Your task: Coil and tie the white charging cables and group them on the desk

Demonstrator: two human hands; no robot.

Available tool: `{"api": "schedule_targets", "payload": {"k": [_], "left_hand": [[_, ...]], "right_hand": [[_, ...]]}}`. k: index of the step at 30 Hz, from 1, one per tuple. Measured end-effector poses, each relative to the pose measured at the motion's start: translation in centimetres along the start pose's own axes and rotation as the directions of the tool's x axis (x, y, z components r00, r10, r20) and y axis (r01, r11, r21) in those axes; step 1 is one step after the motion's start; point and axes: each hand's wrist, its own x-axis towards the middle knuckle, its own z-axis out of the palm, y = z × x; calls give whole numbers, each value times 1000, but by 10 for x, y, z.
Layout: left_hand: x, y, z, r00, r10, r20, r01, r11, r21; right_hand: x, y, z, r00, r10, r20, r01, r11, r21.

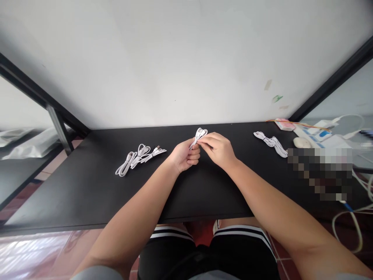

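Observation:
A folded white USB cable (199, 134) is held up over the middle of the black table. My left hand (188, 154) is closed around its lower part, fingers curled in. From the right, my right hand (217, 147) pinches the same cable near its plug ends with thumb and fingertips; what exactly lies between those fingertips is hidden. Left of my hands lie several bundled white cables (140, 155) close together, with plugs showing. Another bundle of white cable (271, 142) rests on the right side of the table.
At the right end, a white power strip (310, 134) has chargers and cords plugged in. Beside it are a white rounded object (302, 142) and a pinkish box (284, 124). A white wall (180, 70) rises behind the black table (87, 194). Black frame posts stand at both sides.

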Motion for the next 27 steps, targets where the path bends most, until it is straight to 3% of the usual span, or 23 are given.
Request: {"api": "schedule_targets", "payload": {"k": [8,16,18,22,24,27], "left_hand": [[3,-7,5,988,152,-6,-151,987,57],[10,-15,5,949,304,-87,-289,945,156],[11,-16,4,940,329,-86,-314,937,151],[13,-17,2,930,362,-68,-349,925,153],[12,-17,2,926,373,-53,-360,918,167],[12,-17,3,922,387,-28,-375,907,193]], "right_hand": [[1,-13,3,983,185,-22,-183,981,63],[1,-21,8,891,454,-5,-423,834,356],[2,-20,11,852,520,67,-485,733,477],[3,-17,15,739,612,282,-593,393,703],[4,-17,15,694,625,358,-613,252,749],[5,-15,14,653,621,433,-623,115,774]]}}
